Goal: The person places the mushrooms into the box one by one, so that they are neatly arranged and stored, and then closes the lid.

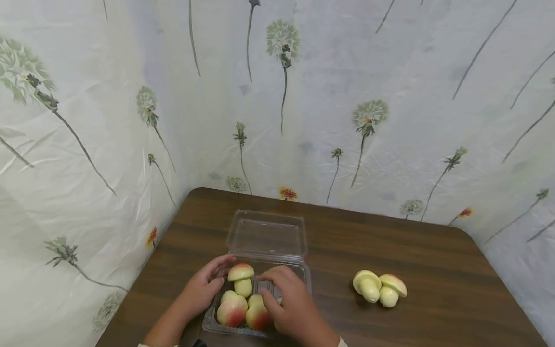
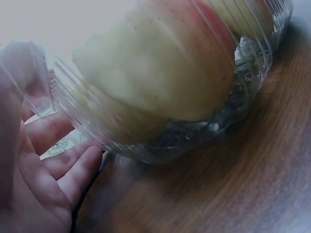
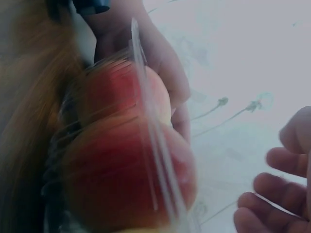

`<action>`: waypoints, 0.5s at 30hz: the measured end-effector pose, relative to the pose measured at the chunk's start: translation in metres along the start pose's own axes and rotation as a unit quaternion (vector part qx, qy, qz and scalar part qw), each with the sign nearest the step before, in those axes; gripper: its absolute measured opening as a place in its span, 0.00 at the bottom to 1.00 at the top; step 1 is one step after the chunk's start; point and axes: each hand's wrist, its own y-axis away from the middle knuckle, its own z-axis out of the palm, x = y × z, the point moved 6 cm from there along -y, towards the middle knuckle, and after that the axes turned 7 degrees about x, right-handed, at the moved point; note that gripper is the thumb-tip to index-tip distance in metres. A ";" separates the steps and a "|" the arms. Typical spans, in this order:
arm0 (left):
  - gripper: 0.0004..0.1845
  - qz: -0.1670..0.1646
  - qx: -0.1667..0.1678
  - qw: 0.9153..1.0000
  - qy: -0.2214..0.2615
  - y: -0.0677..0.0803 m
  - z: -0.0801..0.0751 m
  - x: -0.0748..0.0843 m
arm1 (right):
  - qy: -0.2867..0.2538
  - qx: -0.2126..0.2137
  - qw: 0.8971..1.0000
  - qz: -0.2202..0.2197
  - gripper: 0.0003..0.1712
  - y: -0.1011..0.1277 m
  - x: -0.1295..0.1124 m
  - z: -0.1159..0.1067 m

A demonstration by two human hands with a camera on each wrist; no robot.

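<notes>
A clear plastic clamshell box (image 1: 308, 279) lies with its lid (image 1: 266, 236) folded back. It holds several yellow-green, red-tinged mushroom-shaped pieces. One piece (image 1: 241, 279) shows cap and stem at the back left, while a rounded red-blushed piece (image 1: 231, 311) and another (image 1: 257, 315) sit along the front. My left hand (image 1: 201, 289) is at the box's left wall, fingers relaxed beside the plastic (image 2: 53, 165). Above the box's right part hovers my right hand (image 1: 290, 301), partly hiding one more piece. Its fingers (image 3: 272, 189) are loosely bent, with nothing visible in them.
Two more mushroom-shaped pieces, one on the left (image 1: 367, 285) and one on the right (image 1: 392, 290), lie together on the brown wooden table (image 1: 442, 270), right of the box. Behind the table hangs a pale curtain (image 1: 321, 96) with a dandelion print.
</notes>
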 end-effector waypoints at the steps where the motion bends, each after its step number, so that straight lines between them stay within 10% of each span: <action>1: 0.31 -0.001 0.000 1.000 -0.002 0.000 0.000 0.000 | 0.002 0.013 1.000 -0.008 0.12 0.001 0.001 -0.002; 15: 0.31 -0.003 0.006 1.000 -0.005 -0.001 0.000 -0.002 | 0.010 0.093 0.995 -0.040 0.16 0.016 0.015 -0.023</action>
